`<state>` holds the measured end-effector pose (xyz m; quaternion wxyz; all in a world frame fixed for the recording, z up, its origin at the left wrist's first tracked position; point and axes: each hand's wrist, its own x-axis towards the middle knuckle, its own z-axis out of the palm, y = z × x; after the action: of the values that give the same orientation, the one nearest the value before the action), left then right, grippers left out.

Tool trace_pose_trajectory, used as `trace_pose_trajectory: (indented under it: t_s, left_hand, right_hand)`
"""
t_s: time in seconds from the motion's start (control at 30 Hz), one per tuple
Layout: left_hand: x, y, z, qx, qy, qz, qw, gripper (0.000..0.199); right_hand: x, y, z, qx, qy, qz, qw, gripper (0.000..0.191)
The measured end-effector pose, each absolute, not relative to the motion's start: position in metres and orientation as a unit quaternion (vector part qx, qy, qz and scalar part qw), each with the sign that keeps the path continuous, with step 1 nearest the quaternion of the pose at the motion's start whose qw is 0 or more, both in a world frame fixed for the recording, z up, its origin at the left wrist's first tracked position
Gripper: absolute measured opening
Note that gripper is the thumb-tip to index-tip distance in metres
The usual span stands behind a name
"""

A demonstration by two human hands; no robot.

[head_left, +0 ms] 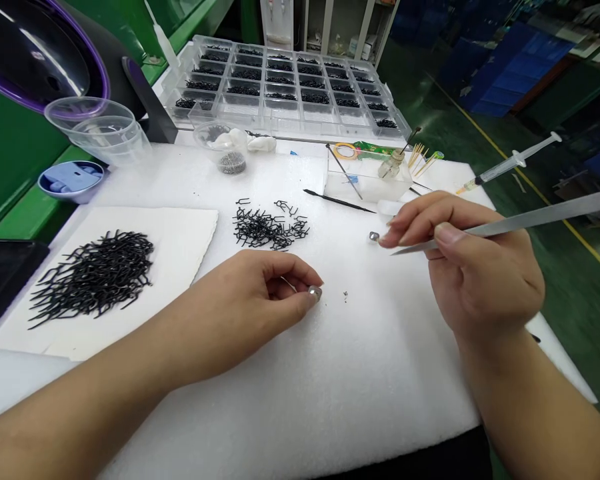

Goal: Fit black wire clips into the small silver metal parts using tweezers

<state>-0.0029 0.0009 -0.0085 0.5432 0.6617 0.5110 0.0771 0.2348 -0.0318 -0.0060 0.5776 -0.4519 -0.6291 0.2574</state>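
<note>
My left hand (260,307) pinches a small shiny metal piece (315,292) between thumb and fingertips, low over the white work surface (330,400). Metal tweezers (520,222) with a fine point rest in my right hand (480,267), their tip aimed left. Close by my right fingertips is a second small shiny metal piece (374,237); whether they touch it, I cannot tell. Tiny bits (345,295) lie between the two hands. Beyond my left hand spreads a loose heap of short, bent black pieces (265,229).
A larger heap of black pieces (97,273) covers part of a white sheet (180,233) at left. Behind stand clear cups (105,137), a blue bowl (73,180) and a compartment tray (285,83). A syringe (510,163), glass bottle (393,164) and black stick (337,200) lie right of centre.
</note>
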Motion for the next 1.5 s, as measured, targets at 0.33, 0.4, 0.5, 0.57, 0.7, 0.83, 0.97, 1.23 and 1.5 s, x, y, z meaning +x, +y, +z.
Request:
trace_pose_trajectory:
  t_s: [0.33,0.4,0.5,0.57,0.7,0.83,0.97,1.23,1.5]
  left_hand:
    - [-0.005,0.001,-0.014,0.672,0.482,0.112,0.551,0.019]
    - [-0.005,0.001,-0.014,0.671,0.481,0.114,0.553,0.018]
    - [-0.003,0.000,-0.014,0.673,0.482,0.118,0.549,0.017]
    - [-0.001,-0.001,-0.012,0.674,0.486,0.128,0.542,0.017]
    - [0.003,-0.003,-0.010,0.666,0.478,0.141,0.555,0.014]
    - [0.005,-0.005,-0.008,0.643,0.459,0.155,0.593,0.013]
    - [0.004,-0.005,-0.008,0.639,0.454,0.168,0.598,0.012]
    - [0.003,-0.006,-0.005,0.645,0.468,0.183,0.576,0.011]
    - [0.004,-0.006,-0.007,0.641,0.462,0.212,0.575,0.014]
  right_hand:
    - [0.247,-0.017,-0.017,-0.701,-0.662,0.041,0.263,0.022]
    - [0.246,-0.014,-0.021,-0.694,-0.685,0.036,0.216,0.022]
    - [0.244,-0.013,-0.024,-0.675,-0.706,0.035,0.213,0.017]
    - [0.241,-0.016,-0.022,-0.670,-0.700,0.046,0.243,0.014]
    - [0.227,-0.034,-0.011,-0.609,-0.666,0.152,0.403,0.013]
    - [0.211,-0.050,-0.004,-0.536,-0.701,0.211,0.421,0.018]
    - [0.208,-0.053,-0.005,-0.525,-0.715,0.222,0.404,0.016]
    - [0.205,-0.051,-0.010,-0.492,-0.747,0.205,0.397,0.021]
    - [0.199,-0.051,-0.014,-0.451,-0.767,0.185,0.418,0.024]
